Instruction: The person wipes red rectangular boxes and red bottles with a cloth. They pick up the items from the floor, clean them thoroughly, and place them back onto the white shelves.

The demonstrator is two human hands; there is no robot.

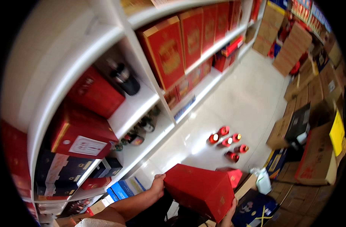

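A large red gift box [197,187] is held tilted in front of my body between both hands. My left hand [158,184] grips its left end, with the fingers partly hidden. My right hand [230,213] holds the lower right corner, near a small gold mark. Behind the box's right side, part of another red box [232,175] shows. Beyond, on the pale tiled floor [232,99], several red bottles [224,141] stand upright in a loose group.
White shelves [166,112] along the left hold large red boxes [164,54], a black tumbler [126,81] and dark bottles [146,124]. Cardboard cartons [314,159] pile up on the right. A blue-and-white box [124,188] lies by my left forearm, and a dark blue bag [251,207] by my right hand.
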